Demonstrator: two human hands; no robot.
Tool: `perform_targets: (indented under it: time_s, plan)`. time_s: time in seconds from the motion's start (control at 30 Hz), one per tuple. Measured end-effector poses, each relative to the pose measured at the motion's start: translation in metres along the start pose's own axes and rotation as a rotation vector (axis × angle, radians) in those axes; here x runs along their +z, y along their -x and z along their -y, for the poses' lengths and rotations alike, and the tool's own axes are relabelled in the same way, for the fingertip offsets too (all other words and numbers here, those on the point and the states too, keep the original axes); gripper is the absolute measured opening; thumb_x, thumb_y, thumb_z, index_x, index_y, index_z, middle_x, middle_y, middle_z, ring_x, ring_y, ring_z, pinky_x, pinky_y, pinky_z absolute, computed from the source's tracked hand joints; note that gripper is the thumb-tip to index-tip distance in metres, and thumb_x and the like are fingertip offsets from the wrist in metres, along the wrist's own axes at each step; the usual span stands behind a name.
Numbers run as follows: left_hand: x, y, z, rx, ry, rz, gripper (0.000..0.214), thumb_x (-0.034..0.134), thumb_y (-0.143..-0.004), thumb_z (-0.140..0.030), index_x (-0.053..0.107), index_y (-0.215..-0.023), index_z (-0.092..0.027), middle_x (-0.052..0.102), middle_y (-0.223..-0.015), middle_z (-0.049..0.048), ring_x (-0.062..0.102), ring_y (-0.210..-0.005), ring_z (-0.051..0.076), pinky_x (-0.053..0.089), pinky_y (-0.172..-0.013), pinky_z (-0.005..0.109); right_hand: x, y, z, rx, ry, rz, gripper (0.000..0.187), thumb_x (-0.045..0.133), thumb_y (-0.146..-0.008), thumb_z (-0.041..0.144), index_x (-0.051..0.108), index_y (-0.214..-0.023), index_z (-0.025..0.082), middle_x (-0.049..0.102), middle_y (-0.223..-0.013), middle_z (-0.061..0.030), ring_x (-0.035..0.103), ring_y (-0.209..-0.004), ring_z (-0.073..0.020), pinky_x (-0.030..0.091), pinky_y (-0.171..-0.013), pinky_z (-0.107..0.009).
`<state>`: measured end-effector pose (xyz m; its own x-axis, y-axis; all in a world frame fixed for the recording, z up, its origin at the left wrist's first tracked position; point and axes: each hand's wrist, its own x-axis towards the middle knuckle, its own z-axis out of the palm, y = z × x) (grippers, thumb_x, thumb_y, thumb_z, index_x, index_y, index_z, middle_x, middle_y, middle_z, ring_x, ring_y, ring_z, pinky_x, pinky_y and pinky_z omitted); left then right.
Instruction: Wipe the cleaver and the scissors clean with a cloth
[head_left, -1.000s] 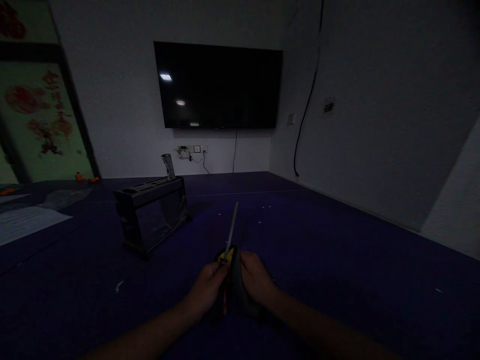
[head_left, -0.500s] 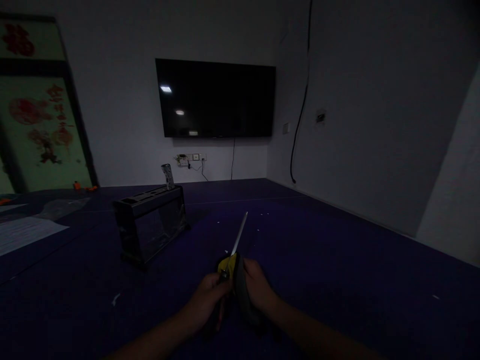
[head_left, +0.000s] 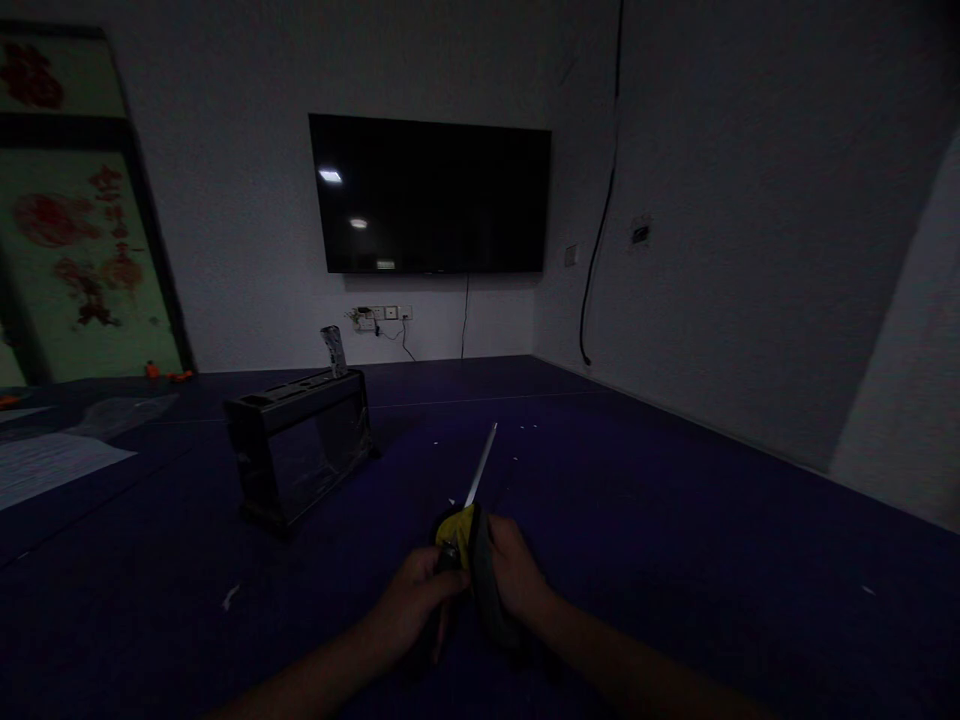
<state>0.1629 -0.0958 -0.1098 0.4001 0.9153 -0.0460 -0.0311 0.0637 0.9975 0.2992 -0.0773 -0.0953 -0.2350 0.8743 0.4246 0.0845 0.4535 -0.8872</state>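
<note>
Near the bottom middle, my left hand (head_left: pixel 416 595) is closed around the dark handle of a knife (head_left: pixel 481 465). The narrow, pale blade points away from me, over the purple surface. A grey and yellow cloth (head_left: pixel 487 575) is wrapped about the blade's base, with its yellow side toward my left hand. My right hand (head_left: pixel 517 565) grips the cloth from the right. Its fingertips are hidden behind the cloth, and the dim light hides most of the handle.
To the left stands a black knife block (head_left: pixel 300 390) with clear sides and one patterned handle (head_left: pixel 333 350) upright in it. Paper sheets (head_left: pixel 60 465) and clear plastic (head_left: pixel 124 412) lie further left. White scraps (head_left: pixel 230 597) dot the purple surface (head_left: pixel 675 560). A television (head_left: pixel 435 195) hangs behind.
Both hands keep their grip on the knife and cloth and have hardly moved. The view has shifted very slightly.
</note>
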Motion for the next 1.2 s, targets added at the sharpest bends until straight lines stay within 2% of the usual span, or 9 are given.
perform_targets:
  time_s: [0.13,0.3,0.47,0.63,0.83,1.2]
  plan:
    - [-0.0008,-0.0010,0.0014,0.009,-0.010,-0.025,0.035,0.061,-0.062,-0.048,0.050,-0.064,-0.015,0.044,-0.033,-0.0062,0.035,-0.024,0.007,0.024,-0.027,0.017,0.0007,0.0001,0.0012,0.017,-0.015,-0.005,0.031,0.043,-0.081,0.034,0.066,-0.076,0.015,0.065,-0.067,-0.0028,0.057,-0.059,-0.0152,0.044,-0.054,-0.024]
    - [-0.0014,-0.0016,0.0022,-0.004,-0.002,0.015,0.034,0.059,-0.063,-0.047,0.051,-0.071,-0.015,0.044,-0.034,-0.0064,0.035,-0.024,0.008,0.025,-0.028,0.019,0.0002,-0.0003,0.0025,0.025,0.003,0.002,0.030,0.043,-0.080,0.034,0.066,-0.075,0.015,0.065,-0.065,-0.0029,0.058,-0.062,-0.0167,0.046,-0.057,-0.025]
    - [0.0002,0.0005,0.0000,0.006,0.000,0.018,0.031,0.058,-0.064,-0.045,0.050,-0.068,-0.015,0.044,-0.033,-0.0063,0.034,-0.023,0.007,0.023,-0.029,0.018,0.0000,0.0001,-0.0001,0.021,-0.019,0.001,0.027,0.044,-0.079,0.029,0.066,-0.076,0.015,0.065,-0.067,-0.0028,0.057,-0.059,-0.0154,0.045,-0.055,-0.024]
    - [0.0009,-0.0001,0.0002,0.001,0.009,-0.025,0.033,0.061,-0.059,-0.045,0.050,-0.068,-0.016,0.043,-0.034,-0.0073,0.034,-0.024,0.007,0.022,-0.027,0.018,0.0009,-0.0005,-0.0044,0.024,0.012,-0.024,0.027,0.043,-0.078,0.026,0.067,-0.075,0.014,0.064,-0.065,-0.0024,0.055,-0.056,-0.0138,0.044,-0.053,-0.023]
    - [-0.0005,-0.0045,0.0042,-0.005,-0.009,-0.031,0.034,0.061,-0.057,-0.046,0.051,-0.068,-0.015,0.043,-0.034,-0.0072,0.035,-0.024,0.008,0.023,-0.026,0.018,0.0017,-0.0003,0.0021,0.022,-0.033,0.008,0.029,0.042,-0.079,0.028,0.067,-0.074,0.015,0.063,-0.062,-0.0009,0.054,-0.054,-0.0132,0.044,-0.053,-0.023]
    - [0.0023,0.0000,0.0015,0.012,0.007,-0.078,0.026,0.058,-0.062,-0.040,0.050,-0.063,-0.015,0.042,-0.033,-0.0063,0.033,-0.024,0.007,0.022,-0.028,0.017,-0.0015,-0.0007,-0.0027,-0.039,0.150,0.057,0.027,0.038,-0.074,0.015,0.065,-0.070,0.015,0.062,-0.064,-0.0009,0.052,-0.057,-0.0131,0.041,-0.055,-0.023]
